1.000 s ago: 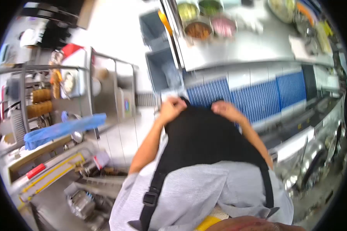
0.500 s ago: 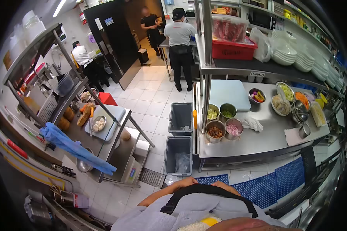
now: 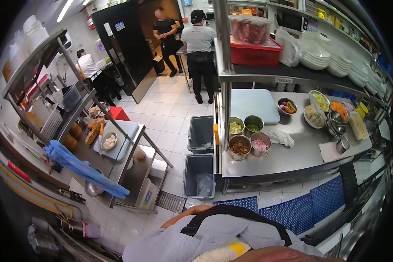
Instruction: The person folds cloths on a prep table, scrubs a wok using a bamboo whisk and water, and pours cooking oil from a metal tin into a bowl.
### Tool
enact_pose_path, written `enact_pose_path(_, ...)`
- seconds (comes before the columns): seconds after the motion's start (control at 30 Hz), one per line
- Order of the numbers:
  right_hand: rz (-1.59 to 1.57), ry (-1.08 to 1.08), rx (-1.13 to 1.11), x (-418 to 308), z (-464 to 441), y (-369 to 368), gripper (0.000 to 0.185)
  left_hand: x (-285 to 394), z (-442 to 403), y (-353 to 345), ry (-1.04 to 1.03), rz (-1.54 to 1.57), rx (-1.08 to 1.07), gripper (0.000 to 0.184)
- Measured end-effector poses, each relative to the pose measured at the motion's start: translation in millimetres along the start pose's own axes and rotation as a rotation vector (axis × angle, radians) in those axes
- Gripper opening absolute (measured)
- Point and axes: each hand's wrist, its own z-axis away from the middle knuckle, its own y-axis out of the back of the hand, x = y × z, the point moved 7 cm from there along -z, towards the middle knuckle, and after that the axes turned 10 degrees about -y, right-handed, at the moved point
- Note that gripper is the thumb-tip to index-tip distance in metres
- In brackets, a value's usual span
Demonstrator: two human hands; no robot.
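Note:
Only the forearm and wrist end of my left hand (image 3: 199, 208) show, low in front of my body. The black strap (image 3: 231, 209) across my grey shirt (image 3: 161, 242) hides its fingers, so what it holds, if anything, cannot be seen. My right hand is out of sight behind my torso. Nearest to the left arm are the floor drain grate (image 3: 170, 201), a grey bin (image 3: 199, 177) and a blue perforated mat (image 3: 238, 203).
A steel counter (image 3: 266, 161) at right bears several metal pots of chopped food, including a pink-filled pot (image 3: 260, 144). A steel table (image 3: 131, 163) at left carries a cutting board (image 3: 129, 129). Draped there is a blue cloth (image 3: 87, 170). Three people stand farther back, one by the doorway (image 3: 165, 35).
My right hand has gone out of view, and less of my left hand shows. The person at the doorway has stepped further into the kitchen. The view has shifted slightly.

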Motion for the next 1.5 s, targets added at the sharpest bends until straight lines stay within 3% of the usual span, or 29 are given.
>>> enact_pose_path(0.27,-0.246,-0.175,0.035,84,49,28,0.050,-77,34,-10,0.389,-0.122,0.181,0.049)
enact_pose_path(0.47,-0.230,-0.255,0.019,108,66,65,0.053,-173,75,10,0.798,-0.032,0.654,0.052)
enact_pose_path(0.5,-0.052,-0.236,0.032,108,55,77,0.054,-114,65,25,0.753,-0.495,0.419,0.058)
enact_pose_path(0.53,0.466,-0.140,0.106,118,26,95,0.053,-65,37,25,0.522,-0.591,0.337,0.051)
enact_pose_path(0.57,0.829,0.140,0.333,84,19,113,0.041,-45,25,35,0.471,-0.691,0.335,0.043)
enact_pose_path(0.6,0.311,0.246,0.343,19,40,144,0.040,-33,12,45,0.357,-0.533,0.588,0.038)
enact_pose_path(0.67,0.181,0.408,0.599,-138,75,191,0.021,14,-33,59,0.241,-0.523,0.609,0.039)
enact_pose_path(0.7,0.110,0.729,0.677,-214,91,206,0.019,75,-68,45,0.144,-0.505,0.608,0.037)
enact_pose_path(0.73,0.178,0.739,0.740,-263,84,220,0.018,113,-102,31,0.056,-0.458,0.576,0.034)
enact_pose_path(0.77,0.284,0.819,0.844,-310,82,230,0.023,149,-134,15,0.207,-0.383,0.495,0.033)
enact_pose_path(0.8,0.419,0.877,0.940,-340,49,242,0.029,167,-167,5,0.109,-0.373,0.366,0.033)
enact_pose_path(0.83,0.448,0.886,0.985,-365,20,251,0.033,160,-206,1,-0.185,-0.462,0.322,0.034)
enact_pose_path(0.87,0.474,0.887,0.981,-382,-8,258,0.039,180,-232,-14,-0.132,-0.266,0.310,0.035)
enact_pose_path(0.9,0.496,0.842,0.967,-400,-22,262,0.046,189,-263,-22,-0.233,-0.377,0.265,0.034)
enact_pose_path(0.97,0.589,0.642,0.930,-408,-71,277,0.062,211,-309,-42,-0.397,-0.336,0.231,0.029)
enact_pose_path(1.0,0.805,0.498,0.926,-410,-78,276,0.057,217,-325,-47,-0.351,-0.305,0.209,0.029)
enact_pose_path(1.07,0.691,0.482,0.944,-407,-74,290,0.042,231,-338,-54,-0.385,-0.298,0.229,0.029)
enact_pose_path(1.13,0.425,0.720,1.039,-403,-36,312,0.032,260,-327,-49,-0.309,-0.202,0.306,0.030)
enact_pose_path(1.2,0.387,0.691,0.999,-394,37,330,0.032,285,-315,-39,-0.447,-0.264,0.586,0.032)
enact_pose_path(1.23,0.407,0.878,1.022,-391,83,327,0.031,295,-309,-38,-0.503,-0.299,0.725,0.034)
enact_pose_path(1.27,0.641,0.832,0.979,-404,137,309,0.033,313,-306,-41,-0.598,-0.395,0.822,0.038)
enact_pose_path(1.3,0.566,0.739,0.820,-402,169,309,0.034,330,-306,-46,-0.683,-0.498,0.915,0.042)
enact_pose_path(1.33,0.484,0.640,0.674,-397,192,310,0.034,335,-320,-52,-0.697,-0.559,0.840,0.044)
enact_pose_path(1.37,0.379,0.720,0.712,-398,224,312,0.034,339,-333,-57,-0.714,-0.616,0.764,0.046)
enact_pose_path(1.43,0.160,0.843,0.775,-388,265,332,0.035,325,-378,-80,-0.607,-0.611,0.282,0.047)
enact_pose_path(1.47,0.047,0.888,0.796,-384,281,342,0.035,327,-386,-85,-0.571,-0.609,0.214,0.044)
enact_pose_path(1.5,0.232,0.841,0.903,-381,293,345,0.036,331,-393,-91,-0.533,-0.607,0.146,0.041)
